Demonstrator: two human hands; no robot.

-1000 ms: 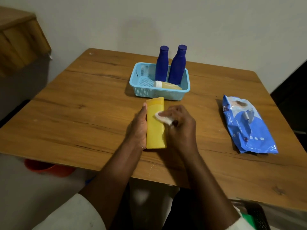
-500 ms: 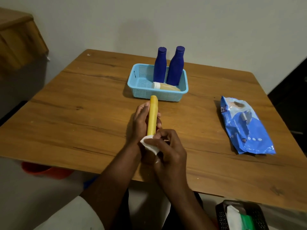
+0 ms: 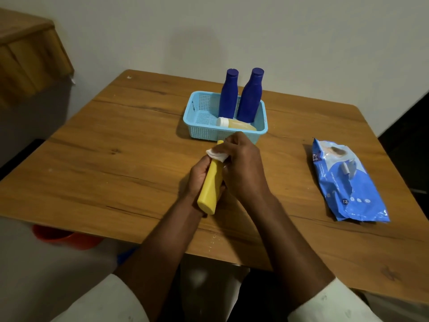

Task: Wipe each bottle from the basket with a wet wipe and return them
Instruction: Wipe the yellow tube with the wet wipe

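My left hand (image 3: 197, 176) grips a yellow bottle (image 3: 210, 187) held edge-on above the table, its flat base toward me. My right hand (image 3: 241, 167) presses a white wet wipe (image 3: 217, 155) against the bottle's far upper end, covering most of that end. Behind my hands stands the light blue basket (image 3: 197, 113). In it two dark blue bottles (image 3: 228, 94) (image 3: 250, 96) stand upright, and a small pale yellow bottle with a white cap (image 3: 234, 124) lies on its side.
A blue pack of wet wipes (image 3: 346, 180) lies on the wooden table (image 3: 116, 159) to the right. A wooden shelf (image 3: 25, 59) juts out at the upper left. An orange tub (image 3: 62, 235) sits on the floor under the table's near left edge.
The bottle turned from lying flat to edge-on. My right hand slid the wipe from the bottle's upper part to its near end, then back up to its far end.
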